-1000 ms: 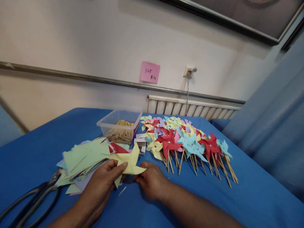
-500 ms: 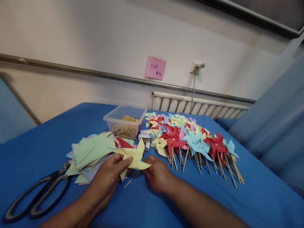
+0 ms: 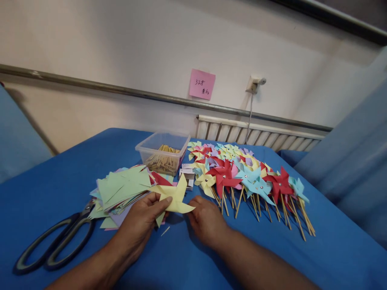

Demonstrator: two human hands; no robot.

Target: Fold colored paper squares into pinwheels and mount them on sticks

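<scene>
I see a yellow paper pinwheel (image 3: 174, 198) w/o a stick, held just above the table (image 3: 60, 177) near the front centre; left hand (image 3: 142, 219) pinches its left blades btw thumb and fingers; right hand (image 3: 207, 219) sits at its right tip, fingers curled under, can't tell if it grips anything; a thin stick (image 3: 165, 231) lies on the blue cloth just below the pinwheel. Left of it, touching, a stack of cut paper squares (image 3: 122, 187); further left, near edge, big black scissors (image 3: 53, 245). Behind, a clear tub of sticks (image 3: 163, 155); a small box (image 3: 188, 177) beside it. Right: rows of finished pinwheels (image 3: 248, 177) on sticks. Far wall: pink note (image 3: 202, 84).
</scene>
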